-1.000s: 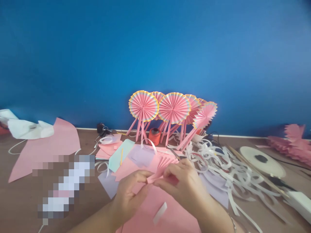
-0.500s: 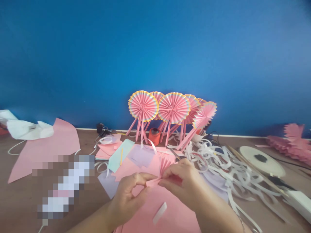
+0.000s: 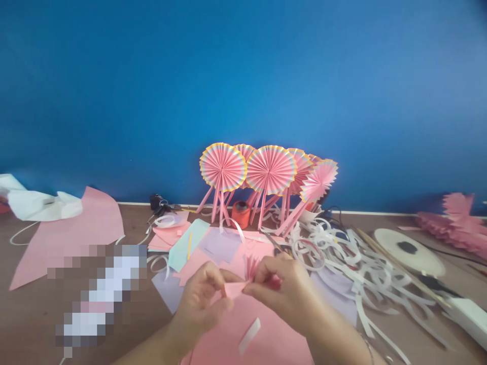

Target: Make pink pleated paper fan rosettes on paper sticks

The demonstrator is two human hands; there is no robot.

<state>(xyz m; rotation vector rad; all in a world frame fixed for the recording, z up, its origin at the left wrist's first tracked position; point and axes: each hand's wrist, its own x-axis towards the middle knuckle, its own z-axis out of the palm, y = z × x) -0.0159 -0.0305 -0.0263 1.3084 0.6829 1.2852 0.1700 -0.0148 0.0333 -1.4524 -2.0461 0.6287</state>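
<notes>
While fingers [image 3: 268, 266] pinch it, pink paper [image 3: 235, 289], finely pleated, folds bunched

Both hands [image 3: 201, 299] [image 3: 288, 285] pinch a pleated pink paper [image 3: 234, 289].

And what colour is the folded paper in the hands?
Pink: the folded paper shows best in the head view, the only one here.

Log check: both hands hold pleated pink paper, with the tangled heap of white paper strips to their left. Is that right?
The side is wrong: the head view shows the tangled heap of white paper strips to the right. The left hand and the right hand do both hold pleated pink paper.
</notes>
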